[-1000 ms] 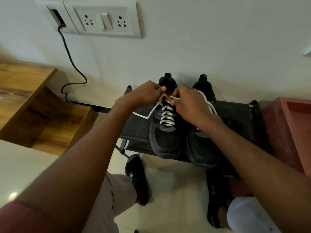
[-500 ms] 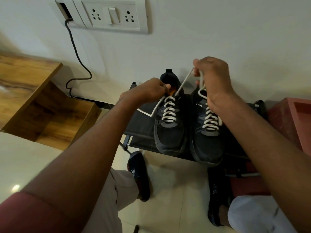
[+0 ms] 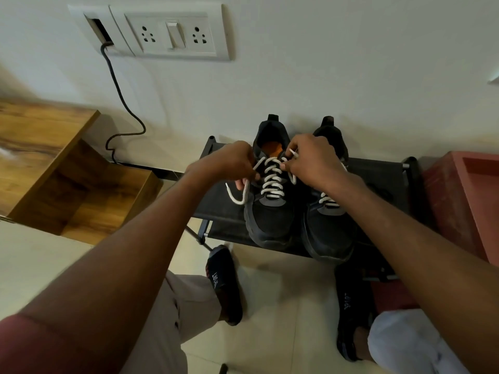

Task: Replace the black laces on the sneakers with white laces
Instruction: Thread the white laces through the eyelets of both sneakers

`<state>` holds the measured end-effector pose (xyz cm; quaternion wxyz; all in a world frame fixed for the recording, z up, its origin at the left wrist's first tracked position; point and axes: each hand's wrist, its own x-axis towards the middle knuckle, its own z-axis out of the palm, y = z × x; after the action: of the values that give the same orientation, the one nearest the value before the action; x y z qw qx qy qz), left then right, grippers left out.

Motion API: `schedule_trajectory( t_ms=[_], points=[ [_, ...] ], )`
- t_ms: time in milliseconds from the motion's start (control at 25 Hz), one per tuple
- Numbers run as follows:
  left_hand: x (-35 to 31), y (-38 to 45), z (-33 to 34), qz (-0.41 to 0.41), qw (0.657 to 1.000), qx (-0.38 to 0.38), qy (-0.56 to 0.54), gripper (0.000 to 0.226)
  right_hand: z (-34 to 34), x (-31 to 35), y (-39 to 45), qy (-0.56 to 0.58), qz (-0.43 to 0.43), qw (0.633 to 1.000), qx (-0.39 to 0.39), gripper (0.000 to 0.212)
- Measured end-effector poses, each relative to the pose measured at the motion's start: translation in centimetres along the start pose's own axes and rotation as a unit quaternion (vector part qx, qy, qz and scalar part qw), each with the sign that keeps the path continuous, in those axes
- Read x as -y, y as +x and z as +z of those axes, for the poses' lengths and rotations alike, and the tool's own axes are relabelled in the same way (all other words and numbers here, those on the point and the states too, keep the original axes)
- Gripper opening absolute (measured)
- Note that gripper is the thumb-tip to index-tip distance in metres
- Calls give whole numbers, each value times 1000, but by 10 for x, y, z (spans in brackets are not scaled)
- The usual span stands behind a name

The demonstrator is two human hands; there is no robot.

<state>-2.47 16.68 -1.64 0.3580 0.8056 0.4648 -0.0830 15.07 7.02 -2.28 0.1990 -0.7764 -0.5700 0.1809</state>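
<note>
Two black sneakers stand side by side on a black rack (image 3: 224,211), toes toward me. The left sneaker (image 3: 270,220) carries a white lace (image 3: 272,182) criss-crossed up its eyelets. My left hand (image 3: 235,163) pinches the lace's left end at the top eyelets, and the loose tail loops down beside the shoe. My right hand (image 3: 313,160) pinches the lace's right end, its tip poking up between my fingers. The right sneaker (image 3: 329,233) also shows white lacing, mostly hidden under my right forearm.
A wooden shelf unit (image 3: 54,163) stands at the left, a red box (image 3: 464,201) at the right. A black cable (image 3: 118,90) hangs from the wall socket plate (image 3: 172,36). My feet in dark socks (image 3: 224,282) rest on the tiled floor.
My right hand has come down from its raised pull near the wall to the left sneaker's top eyelets. My left hand stays at the shoe's left side, holding the lace.
</note>
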Motion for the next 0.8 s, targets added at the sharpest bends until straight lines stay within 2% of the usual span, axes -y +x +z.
schedule_trajectory(
  t_ms=[40, 200, 360, 440, 520, 600, 720, 800],
  points=[
    [1, 0, -1, 2, 1000, -13, 19, 21, -2, -2, 1, -3, -1, 1000, -4, 5],
    [6, 0, -5, 8, 998, -45, 39, 19, -9, -12, 6, 17, 36, 998, -42, 15],
    [3, 0, -4, 1, 999, -39, 24, 16, -8, -5, 4, 115, 19, 993, 17, 7],
    [2, -1, -6, 0, 999, -39, 25, 13, -4, -4, 1, 108, 9, 994, 32, 17],
    [0, -3, -9, -5, 999, -39, 18, 14, -3, -5, 2, 64, 13, 997, 34, 14],
    [-2, -8, -16, -17, 999, -36, -13, 14, -8, -7, 4, 45, 12, 998, 29, 5],
    [-3, -21, -29, -9, 991, -18, -135, 13, -19, -9, 4, 43, 1, 999, -1, 6],
    [-5, -29, -34, 17, 982, -30, -188, 19, -19, -6, 1, 63, 10, 998, 14, 7]
  ],
)
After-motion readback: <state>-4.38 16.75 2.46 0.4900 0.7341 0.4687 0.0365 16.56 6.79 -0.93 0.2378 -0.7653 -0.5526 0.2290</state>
